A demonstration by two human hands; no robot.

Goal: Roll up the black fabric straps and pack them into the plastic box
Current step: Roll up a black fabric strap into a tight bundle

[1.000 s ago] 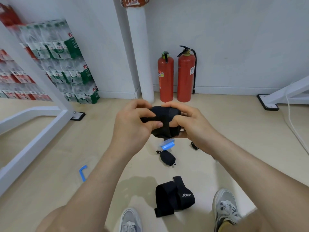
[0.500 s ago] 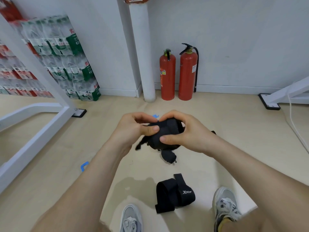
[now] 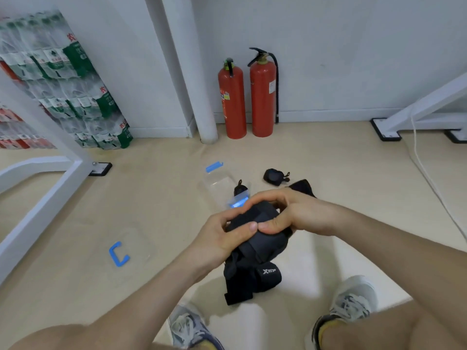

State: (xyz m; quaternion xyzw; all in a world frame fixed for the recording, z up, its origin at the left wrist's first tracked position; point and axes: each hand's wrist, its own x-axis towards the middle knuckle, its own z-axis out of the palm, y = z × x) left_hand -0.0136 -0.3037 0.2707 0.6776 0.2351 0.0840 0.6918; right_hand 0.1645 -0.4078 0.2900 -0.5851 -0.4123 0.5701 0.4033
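The pale, smooth floor fills most of my feed. At ten o'clock stand shrink-wrapped packs of water bottles, glossy with green labels, crossed by a white painted metal frame. At twelve o'clock two red cylindrical fire extinguishers stand against the wall beside a round white pillar. Both bare forearms reach in from six o'clock and meet at the centre. The left hand and right hand both curl tightly round the rolled strap, a fat bundle of matte black woven fabric held above the floor, the thumbs pressed tip to tip on its upper face. Just below it, toward six o'clock, a second strap lies loosely folded on the floor, with a white logo on its band and a flat end sticking out. Grey laced shoes sit at five and six o'clock. The plastic box, clear and thin-walled with blue clips, rests open on the floor at twelve o'clock from the hands; a small dark bundle seems to lie within it, though I cannot be sure. Its transparent lid lies flat at nine o'clock, well apart, with a blue clip. A small black roll sits just beside the box at one o'clock.
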